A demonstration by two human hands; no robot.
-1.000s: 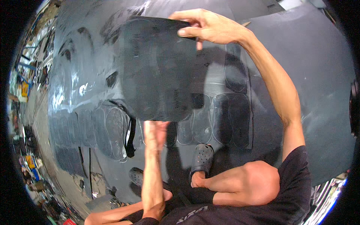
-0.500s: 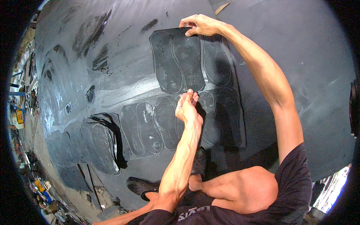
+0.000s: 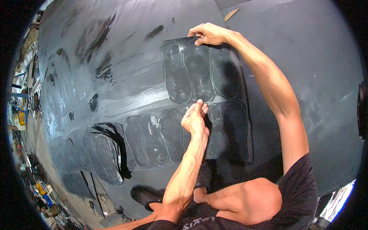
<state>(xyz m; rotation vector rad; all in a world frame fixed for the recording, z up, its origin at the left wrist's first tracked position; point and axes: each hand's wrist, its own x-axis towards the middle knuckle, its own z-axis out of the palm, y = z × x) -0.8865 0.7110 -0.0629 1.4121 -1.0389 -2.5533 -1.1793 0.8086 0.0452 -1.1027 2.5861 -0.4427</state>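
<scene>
A black sheet piece with two sole-shaped outlines (image 3: 178,73) lies on the dark grey surface ahead of me. My right hand (image 3: 209,35) holds its far edge between thumb and fingers. At the near edge, the fingertips of my left hand (image 3: 194,117) pinch together on the piece's border. Close against its right side is another black piece with a similar outline (image 3: 226,71), partly in shadow. A row of outlined sole pieces (image 3: 153,138) runs nearer to me, partly covered by my left hand and forearm.
Thin black offcut strips (image 3: 120,153) lie in a tangle at the left of the near row. A curved tan sliver (image 3: 231,14) rests beyond my right hand. My feet in dark clogs (image 3: 145,195) are at the near edge. Assorted items (image 3: 42,191) clutter the far left floor.
The view has shifted slightly. The held piece looks flatter and sits closer to the piece on its right, and its outlines show more clearly. Both hands keep their hold.
</scene>
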